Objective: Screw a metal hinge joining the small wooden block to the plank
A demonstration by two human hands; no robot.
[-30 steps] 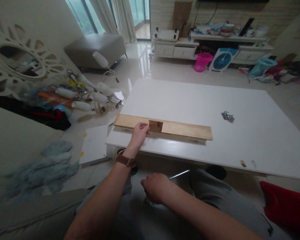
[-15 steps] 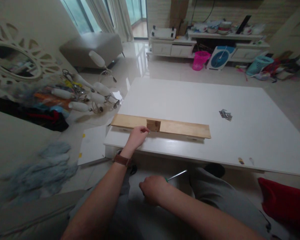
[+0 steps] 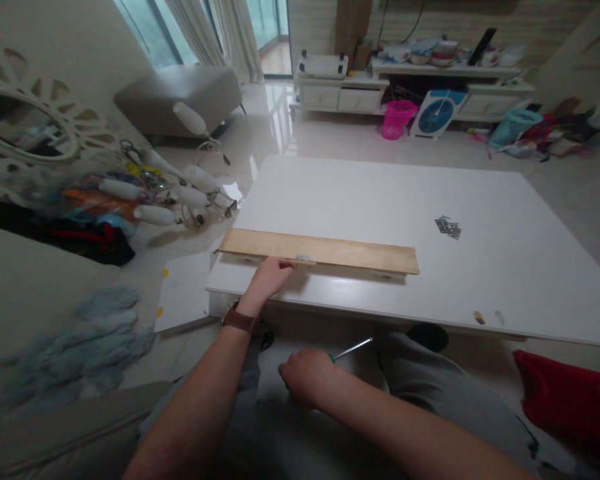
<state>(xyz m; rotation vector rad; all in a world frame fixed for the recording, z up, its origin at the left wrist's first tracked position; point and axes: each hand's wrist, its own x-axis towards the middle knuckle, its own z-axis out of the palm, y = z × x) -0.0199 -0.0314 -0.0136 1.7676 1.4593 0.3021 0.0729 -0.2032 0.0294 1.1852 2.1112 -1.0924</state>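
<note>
Lying on a smooth white panel [image 3: 355, 200], a long wooden board [image 3: 360, 253] bears a small metal plate [image 3: 303, 258]; glossy tiles [image 3: 325, 137] stretch beyond. The left hand [image 3: 271, 276] reaches forward, bunched at the board's near edge (pinching what, I cannot tell); the right hand [image 3: 307, 377] grips a screwdriver [image 3: 354, 349].

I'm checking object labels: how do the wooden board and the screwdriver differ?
The wooden board is flat and light brown; the screwdriver shows a thin metal shaft with green at its held end. The board is far longer than the screwdriver's visible part. The board sits on the white table; the screwdriver is held in the right grip, short of the table's near edge. Both are elongated in shape.
</note>
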